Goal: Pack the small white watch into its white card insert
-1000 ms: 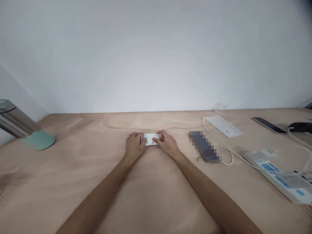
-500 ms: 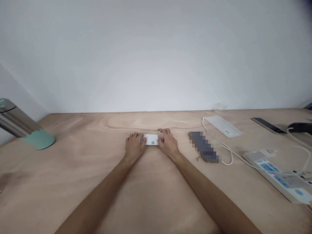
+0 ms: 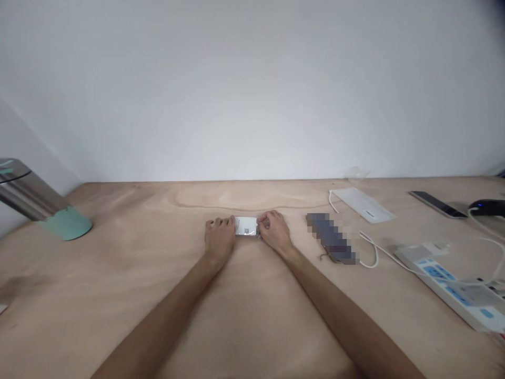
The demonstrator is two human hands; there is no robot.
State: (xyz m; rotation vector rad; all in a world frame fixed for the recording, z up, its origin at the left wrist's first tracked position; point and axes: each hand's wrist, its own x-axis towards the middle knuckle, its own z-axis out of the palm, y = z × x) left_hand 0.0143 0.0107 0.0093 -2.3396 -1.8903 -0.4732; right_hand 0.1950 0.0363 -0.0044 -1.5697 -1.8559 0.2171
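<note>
A small flat white package (image 3: 246,226) with a dark square mark lies on the wooden table between my hands. Glints along its lower and right edges look like clear film. My left hand (image 3: 220,237) lies over its left end, fingers bent and pressed down, holding it against the table; the thumb is mostly hidden. At the other end, my right hand (image 3: 275,230) is closed in a pinch, thumb and forefinger together at the package's right edge. Whatever sits between those fingertips is too small to make out clearly, but it appears to be the film.
To the right lie a blurred-out phone (image 3: 333,239), a white pouch (image 3: 363,204), a dark slab-like device (image 3: 437,204) and a white power strip (image 3: 450,287) with cables. A steel bottle with a green base (image 3: 69,223) stands at far left. The wall (image 3: 252,105) rises behind.
My right hand's fingers have gone from spread to pinched at the package's right edge. My left thumb has moved out of sight. Glints now show on the package.
</note>
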